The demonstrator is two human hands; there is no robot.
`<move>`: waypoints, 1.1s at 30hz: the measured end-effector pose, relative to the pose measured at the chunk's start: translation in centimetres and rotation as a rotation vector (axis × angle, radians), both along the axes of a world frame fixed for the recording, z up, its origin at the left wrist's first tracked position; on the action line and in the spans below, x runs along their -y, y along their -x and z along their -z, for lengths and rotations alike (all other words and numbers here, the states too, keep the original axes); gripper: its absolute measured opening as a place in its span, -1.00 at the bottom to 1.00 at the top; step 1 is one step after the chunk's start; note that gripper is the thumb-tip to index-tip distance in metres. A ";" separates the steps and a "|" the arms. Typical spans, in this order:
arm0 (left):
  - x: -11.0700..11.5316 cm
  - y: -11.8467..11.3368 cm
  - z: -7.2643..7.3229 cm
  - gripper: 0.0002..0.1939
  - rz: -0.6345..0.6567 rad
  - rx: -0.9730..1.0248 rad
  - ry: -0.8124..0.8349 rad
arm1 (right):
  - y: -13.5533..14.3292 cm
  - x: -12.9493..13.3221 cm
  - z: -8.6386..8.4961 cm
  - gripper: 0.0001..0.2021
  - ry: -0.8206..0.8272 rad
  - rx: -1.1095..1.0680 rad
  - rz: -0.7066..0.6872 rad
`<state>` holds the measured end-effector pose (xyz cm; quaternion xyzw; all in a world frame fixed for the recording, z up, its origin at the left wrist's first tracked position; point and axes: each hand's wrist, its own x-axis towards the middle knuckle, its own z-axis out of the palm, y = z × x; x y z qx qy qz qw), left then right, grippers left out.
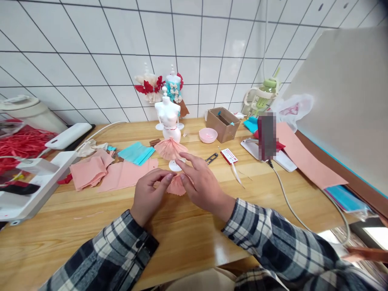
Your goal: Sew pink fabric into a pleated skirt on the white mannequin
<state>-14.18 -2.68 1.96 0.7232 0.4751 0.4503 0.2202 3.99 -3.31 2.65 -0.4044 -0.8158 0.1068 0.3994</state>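
Pink pleated paper (176,187) partly hidden by left hand (151,192) and right hand (203,184), upright device (267,137) pixelated, print on red-white packet (229,156) unreadably small, red shreds (26,141) and power strip (45,178) cut off at left edge.

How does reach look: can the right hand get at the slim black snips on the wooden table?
Probably yes: the snips lie just beyond the right hand, with nothing visible standing between them.

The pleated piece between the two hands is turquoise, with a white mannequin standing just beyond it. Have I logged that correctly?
Not the colour: the head view shows that the pleated piece between the left hand and right hand is salmon pink. The white mannequin does stand just beyond it.
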 end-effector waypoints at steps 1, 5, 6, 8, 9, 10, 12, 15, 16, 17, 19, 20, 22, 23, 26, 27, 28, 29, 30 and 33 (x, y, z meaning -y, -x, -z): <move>0.0 -0.1 0.1 -0.81 -0.004 0.000 0.004 | 0.3 -0.1 0.5 -0.59 0.005 -0.029 0.008; 0.1 -0.6 0.4 -0.83 0.002 -0.023 0.015 | 0.2 -0.2 2.1 -0.59 0.025 -0.080 -0.022; 0.0 -0.7 0.5 -0.83 -0.005 -0.030 0.021 | 0.0 -0.2 2.2 -0.59 0.022 -0.073 -0.032; 0.0 -0.8 0.6 -0.83 -0.019 -0.048 0.025 | -0.3 -0.1 2.2 -0.60 0.007 -0.050 -0.041; 0.0 -0.8 0.7 -0.84 -0.022 -0.056 0.024 | -0.4 0.0 2.2 -0.60 0.000 -0.038 -0.038; 0.0 -0.8 0.7 -0.84 -0.021 -0.063 0.023 | -0.5 0.0 2.1 -0.60 -0.007 -0.028 -0.035; 0.0 -0.7 0.8 -0.84 -0.016 -0.075 0.012 | -0.6 0.0 2.0 -0.59 -0.015 -0.005 -0.037; -0.1 -0.7 0.8 -0.85 -0.007 -0.093 -0.016 | -0.6 0.1 2.0 -0.56 -0.014 0.013 -0.048; -0.1 -0.6 0.8 -0.85 -0.001 -0.094 -0.020 | -0.7 0.2 2.1 -0.56 -0.011 0.013 -0.046; -0.1 -0.6 0.7 -0.86 0.005 -0.089 -0.020 | -0.7 0.2 2.1 -0.57 -0.006 0.007 -0.036; -0.1 -0.6 0.7 -0.87 0.029 -0.071 -0.001 | -0.8 0.1 2.1 -0.62 0.003 -0.023 0.007; -0.1 -0.6 0.6 -0.87 0.044 -0.061 0.013 | -0.8 0.1 2.1 -0.65 0.007 -0.044 0.032; 0.0 -0.7 0.6 -0.87 0.079 -0.044 0.041 | -0.9 -0.1 2.1 -0.72 0.028 -0.088 0.062; 0.1 -0.7 0.5 -0.87 0.094 -0.037 0.052 | -1.0 -0.2 2.1 -0.74 0.045 -0.113 0.064; 0.2 -0.7 0.6 -0.86 0.109 -0.026 0.052 | -1.0 -0.3 2.2 -0.80 0.130 -0.212 0.050; 0.2 -0.7 0.6 -0.85 0.107 -0.029 0.040 | -0.9 -0.4 2.2 -0.81 0.162 -0.252 0.046; 0.2 -0.7 0.7 -0.85 0.103 -0.040 0.022 | -0.9 -0.4 2.2 -0.81 0.189 -0.289 0.046; 0.2 -0.7 0.7 -0.85 0.098 -0.060 -0.007 | -0.8 -0.4 2.2 -0.81 0.210 -0.319 0.046; 0.1 -0.6 0.6 -0.85 0.092 -0.090 -0.045 | -0.7 -0.4 2.2 -0.81 0.223 -0.342 0.046; 0.1 -0.5 0.4 -0.86 0.068 -0.190 -0.174 | -0.6 -0.4 2.0 -0.78 0.204 -0.375 0.024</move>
